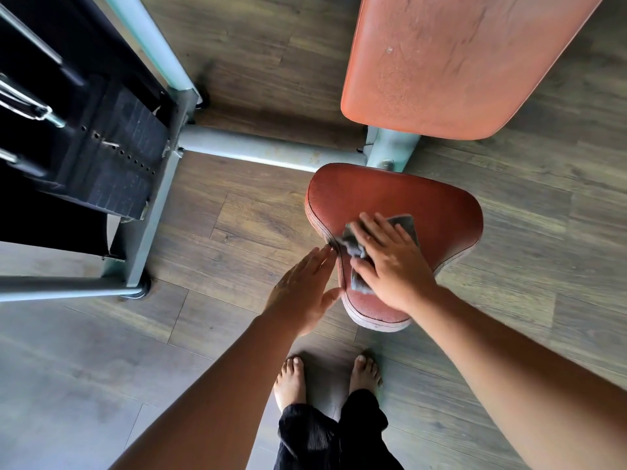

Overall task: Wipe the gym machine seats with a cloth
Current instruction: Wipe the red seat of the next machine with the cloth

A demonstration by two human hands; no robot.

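A reddish-brown padded seat (pixel 434 212) with a narrow front nose stands low in the middle of the head view. A grey cloth (pixel 353 247) lies crumpled on its left half. My right hand (pixel 390 262) presses flat on the cloth, fingers spread and pointing up-left. My left hand (pixel 303 290) is flat and empty, fingers together, resting against the seat's left edge beside the nose. An orange backrest pad (pixel 451 66) rises behind the seat.
The machine's pale green steel frame (pixel 258 149) runs across the wooden floor to a weight stack (pixel 112 157) at the left. My bare feet (pixel 325 374) stand just in front of the seat's nose.
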